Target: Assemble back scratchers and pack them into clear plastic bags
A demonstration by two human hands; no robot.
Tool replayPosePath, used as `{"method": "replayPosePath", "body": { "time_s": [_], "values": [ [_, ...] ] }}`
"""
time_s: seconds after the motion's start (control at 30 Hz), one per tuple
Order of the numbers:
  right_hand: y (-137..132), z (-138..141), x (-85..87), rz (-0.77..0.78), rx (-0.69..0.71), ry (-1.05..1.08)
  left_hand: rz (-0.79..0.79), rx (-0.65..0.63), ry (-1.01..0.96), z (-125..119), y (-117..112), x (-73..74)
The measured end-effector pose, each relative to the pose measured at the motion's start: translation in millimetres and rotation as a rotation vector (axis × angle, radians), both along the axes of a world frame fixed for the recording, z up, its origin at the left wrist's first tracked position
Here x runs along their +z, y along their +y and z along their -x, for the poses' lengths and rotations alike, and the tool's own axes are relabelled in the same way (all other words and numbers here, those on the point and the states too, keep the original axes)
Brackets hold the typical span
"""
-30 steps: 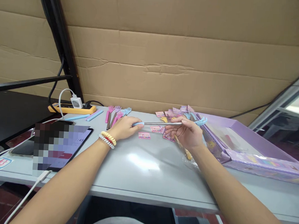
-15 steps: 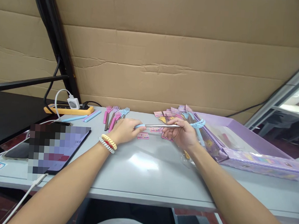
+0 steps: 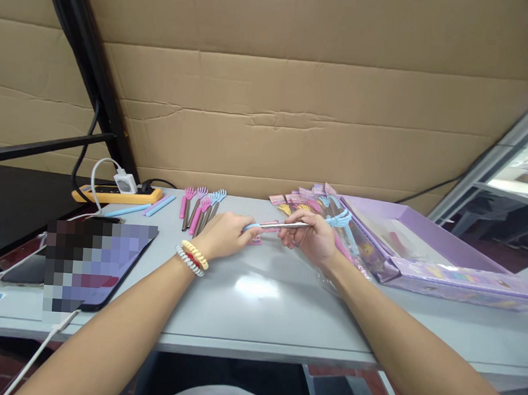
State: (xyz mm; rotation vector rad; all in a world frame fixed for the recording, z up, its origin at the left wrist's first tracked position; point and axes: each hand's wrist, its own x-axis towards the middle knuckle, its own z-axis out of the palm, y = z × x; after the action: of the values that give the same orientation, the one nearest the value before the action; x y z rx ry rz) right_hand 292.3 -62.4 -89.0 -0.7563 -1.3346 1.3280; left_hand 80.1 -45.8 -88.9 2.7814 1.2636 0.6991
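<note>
A back scratcher (image 3: 284, 225) with a metal rod is held level above the middle of the table, its light blue claw head (image 3: 339, 219) pointing right. My left hand (image 3: 226, 234) is closed around its blue handle end. My right hand (image 3: 314, 236) grips the rod near the claw, palm partly up and fingers curled. Beyond my left hand lie several pink, purple and blue back scratchers (image 3: 200, 208). Past my right hand is a pile of packaged back scratchers with pink cards (image 3: 306, 194), partly hidden by the hand.
A purple display box (image 3: 455, 286) stands at the right. On the left are a tablet (image 3: 120, 272), a yellow power strip (image 3: 105, 194) with a white charger and cables, and loose blue and purple tubes (image 3: 158, 206). A cardboard wall (image 3: 273, 120) closes off the back.
My right hand has come slightly left, closer to my left hand, and less of the rod shows between them. Both hands keep their hold on the back scratcher.
</note>
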Motion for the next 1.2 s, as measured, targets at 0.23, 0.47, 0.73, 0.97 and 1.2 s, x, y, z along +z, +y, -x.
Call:
{"method": "replayPosePath", "body": {
  "time_s": [0.23,0.47,0.73,0.97,1.2],
  "values": [
    [1.2,-7.4,0.6,0.023,-0.053,0.014,0.037,0.101,-0.052,17.7,22.4,-2.0],
    [-0.2,-18.9,9.7,0.117,0.079,0.033,0.002,0.318,-0.018,37.4,40.8,-4.0],
    [4.6,-17.2,1.7,0.24,-0.031,-0.357,0.037,0.508,0.203,39.9,42.6,-2.3],
    [0.5,-5.3,-2.0,-0.015,-0.25,-0.541,-0.037,0.489,0.331,31.3,31.0,8.5],
    [-12.8,15.6,-2.4,-0.237,-0.353,-0.584,-0.062,0.511,0.387,12.2,10.1,21.2]
  ]
}}
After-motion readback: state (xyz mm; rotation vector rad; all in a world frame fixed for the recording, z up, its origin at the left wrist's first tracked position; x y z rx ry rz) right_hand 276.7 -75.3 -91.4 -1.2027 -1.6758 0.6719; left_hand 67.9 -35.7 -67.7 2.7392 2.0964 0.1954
